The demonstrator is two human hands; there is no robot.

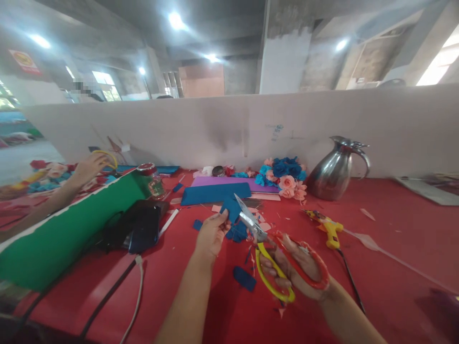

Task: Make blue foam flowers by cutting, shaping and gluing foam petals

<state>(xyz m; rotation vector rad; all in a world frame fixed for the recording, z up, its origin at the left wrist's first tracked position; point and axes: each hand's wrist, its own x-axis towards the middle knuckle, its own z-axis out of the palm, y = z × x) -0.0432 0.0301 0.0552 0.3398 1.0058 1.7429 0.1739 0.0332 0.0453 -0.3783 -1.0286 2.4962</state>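
Observation:
My left hand (212, 235) pinches a small piece of blue paper (232, 208) between thumb and fingers. My right hand (287, 263) is wrapped round the handles of a pair of scissors (255, 227), one handle red and the other yellow. The blades are parted and lie against the blue paper; whether they are cutting into it I cannot tell. Beneath the hands, cut blue pieces (238, 232) lie on the red table, and a single rounded blue piece (244, 278) rests nearer to me.
Blue paper strips (215, 193) lie behind my hands, beside paper flowers (287, 174). To the right are a yellow glue gun (332, 230) and a metal jug (332, 172). A phone (144, 229), a glass jar (155, 184) and a green divider (79, 224) stand left; beyond it works another person's hand (89, 167).

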